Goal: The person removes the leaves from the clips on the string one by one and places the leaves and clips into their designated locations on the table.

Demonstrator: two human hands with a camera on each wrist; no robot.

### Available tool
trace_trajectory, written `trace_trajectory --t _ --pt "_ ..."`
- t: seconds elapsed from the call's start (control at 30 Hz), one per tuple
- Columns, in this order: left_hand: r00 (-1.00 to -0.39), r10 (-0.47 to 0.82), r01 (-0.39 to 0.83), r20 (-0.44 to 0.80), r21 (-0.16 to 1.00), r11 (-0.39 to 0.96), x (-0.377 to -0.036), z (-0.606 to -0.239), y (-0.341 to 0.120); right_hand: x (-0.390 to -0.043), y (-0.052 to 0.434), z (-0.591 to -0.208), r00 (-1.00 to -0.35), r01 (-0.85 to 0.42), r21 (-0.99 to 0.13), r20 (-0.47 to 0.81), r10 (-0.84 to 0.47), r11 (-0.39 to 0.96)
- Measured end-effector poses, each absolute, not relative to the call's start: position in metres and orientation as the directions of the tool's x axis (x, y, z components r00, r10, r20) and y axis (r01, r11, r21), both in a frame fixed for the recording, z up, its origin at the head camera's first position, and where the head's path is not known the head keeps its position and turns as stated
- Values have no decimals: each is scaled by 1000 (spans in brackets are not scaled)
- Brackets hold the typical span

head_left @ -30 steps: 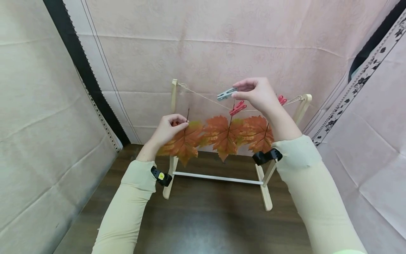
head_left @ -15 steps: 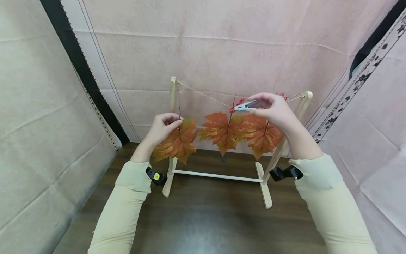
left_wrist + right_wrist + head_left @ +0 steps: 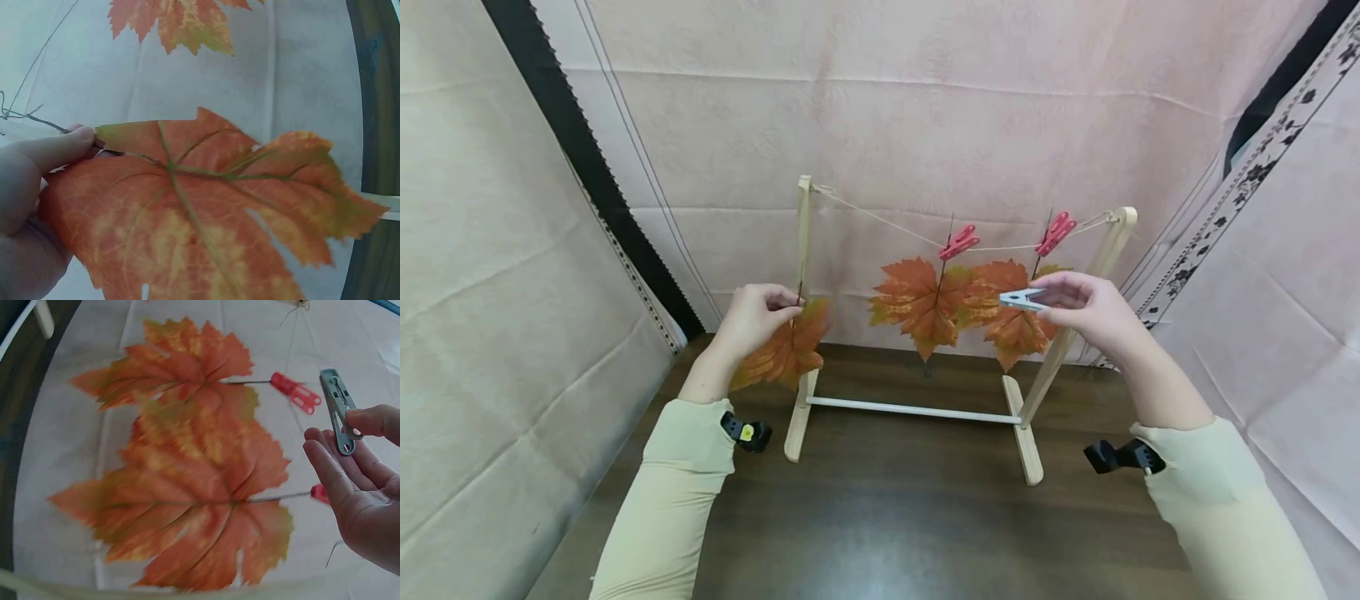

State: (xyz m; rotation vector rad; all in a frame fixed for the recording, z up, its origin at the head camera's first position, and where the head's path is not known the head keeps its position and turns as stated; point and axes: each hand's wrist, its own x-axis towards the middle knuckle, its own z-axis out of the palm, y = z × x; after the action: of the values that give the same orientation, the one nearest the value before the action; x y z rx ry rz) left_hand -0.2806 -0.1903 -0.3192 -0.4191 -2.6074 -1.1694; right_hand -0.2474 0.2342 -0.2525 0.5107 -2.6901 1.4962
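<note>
My left hand (image 3: 754,317) pinches the stem of a loose orange maple leaf (image 3: 782,352) (image 3: 206,219) just left of the wooden rack's left post (image 3: 803,250). My right hand (image 3: 1078,310) (image 3: 365,481) holds a grey clothespin (image 3: 1021,300) (image 3: 337,409) between thumb and fingers, in front of the rack's right side. A string (image 3: 880,223) runs between the rack's posts. Two orange leaves (image 3: 921,302) (image 3: 1011,321) hang from it, each held by a red clothespin (image 3: 958,242) (image 3: 1056,232).
The rack stands on a dark wooden table (image 3: 895,517) with a white crossbar (image 3: 910,410) low between its feet. Pale pink cloth (image 3: 925,125) covers the wall behind, and cloth panels close in on both sides.
Both hands have come down and away from the string. The left hand carried its leaf left, past the left post. The right hand moved right and lower with the grey clothespin.
</note>
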Motion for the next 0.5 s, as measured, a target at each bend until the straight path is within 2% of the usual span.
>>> trace_trajectory --t 0.3,0.5 --pt "-924 223 377 309 648 662 -270 -329 -203 -235 269 -293 -948 -286 -839 177 -264 464" --pt "-943 262 332 207 654 680 -265 -342 -217 -226 293 -325 -964 -243 -825 148 -219 511"
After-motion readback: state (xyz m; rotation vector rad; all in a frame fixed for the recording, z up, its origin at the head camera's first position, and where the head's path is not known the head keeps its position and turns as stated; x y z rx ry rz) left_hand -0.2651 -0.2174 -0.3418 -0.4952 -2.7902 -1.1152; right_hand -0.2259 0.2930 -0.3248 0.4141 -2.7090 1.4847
